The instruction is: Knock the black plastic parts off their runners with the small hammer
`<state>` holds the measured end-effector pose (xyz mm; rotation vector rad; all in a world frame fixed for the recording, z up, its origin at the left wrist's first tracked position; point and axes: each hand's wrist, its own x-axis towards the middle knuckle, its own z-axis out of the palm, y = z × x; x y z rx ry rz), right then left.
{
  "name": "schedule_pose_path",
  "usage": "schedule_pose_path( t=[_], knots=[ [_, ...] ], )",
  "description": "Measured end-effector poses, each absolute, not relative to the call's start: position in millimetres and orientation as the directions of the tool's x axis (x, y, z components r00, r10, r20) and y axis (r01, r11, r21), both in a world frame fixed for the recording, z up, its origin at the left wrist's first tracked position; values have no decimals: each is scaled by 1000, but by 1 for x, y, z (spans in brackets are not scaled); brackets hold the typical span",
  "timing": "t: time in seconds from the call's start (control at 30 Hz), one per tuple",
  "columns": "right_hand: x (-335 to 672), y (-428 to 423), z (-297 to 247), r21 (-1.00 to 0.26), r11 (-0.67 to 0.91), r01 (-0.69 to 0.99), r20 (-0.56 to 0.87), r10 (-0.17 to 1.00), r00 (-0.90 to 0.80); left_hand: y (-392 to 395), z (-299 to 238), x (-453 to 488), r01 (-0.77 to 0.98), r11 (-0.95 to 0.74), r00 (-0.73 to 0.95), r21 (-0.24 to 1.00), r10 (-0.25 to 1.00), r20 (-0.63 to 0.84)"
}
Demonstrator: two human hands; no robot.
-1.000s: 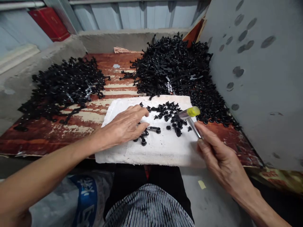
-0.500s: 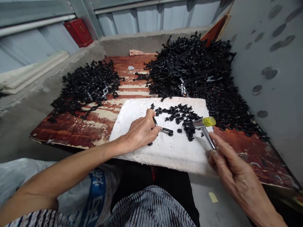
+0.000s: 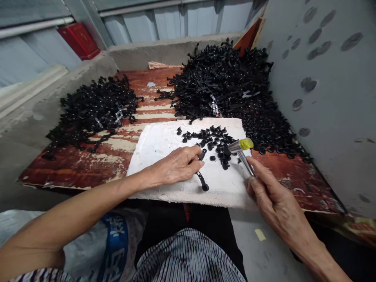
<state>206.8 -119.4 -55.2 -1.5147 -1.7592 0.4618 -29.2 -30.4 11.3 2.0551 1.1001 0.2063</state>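
My left hand (image 3: pixel 176 166) rests on a white slab (image 3: pixel 155 150), its fingertips gripping a black plastic runner (image 3: pixel 202 181) with round ends. My right hand (image 3: pixel 274 192) is closed around the metal handle of a small hammer (image 3: pixel 241 145) with a yellow tip. The hammer head sits just above the right side of a loose cluster of small black plastic pieces (image 3: pixel 210 141). It is not clear whether the head touches them. My right fingers hide the lower end of the handle.
Two heaps of black plastic parts (image 3: pixel 226 82) (image 3: pixel 94 109) lie on a red, peeling wooden board (image 3: pixel 70 168). A grey metal sheet (image 3: pixel 320 86) stands to the right, with a concrete ledge (image 3: pixel 164 55) behind. Below are my striped lap (image 3: pixel 188 258) and a printed sack (image 3: pixel 113 250).
My left hand has shifted right and now holds the black runner turned lengthwise toward me. The hammer stays in my right hand, and the view has swung slightly.
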Motion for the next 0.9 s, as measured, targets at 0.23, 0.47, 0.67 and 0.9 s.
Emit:
schedule_pose_path(
  t=[0.23,0.47,0.67,0.9],
  knots=[
    [207,-120,-59,-713,232,661,308,951,-1,-26,9,-17,673,-530,696,516,689,-202],
    [207,-121,-60,-716,229,660,308,951,4,-23,10,-16,676,-579,719,456,655,-233],
    [207,-120,-59,-714,232,661,306,952,-3,-24,13,-13,716,-559,685,418,677,-267],
    [207,-120,-58,-721,224,655,299,954,3,-24,12,-12,724,-566,682,395,674,-284]
  ],
)
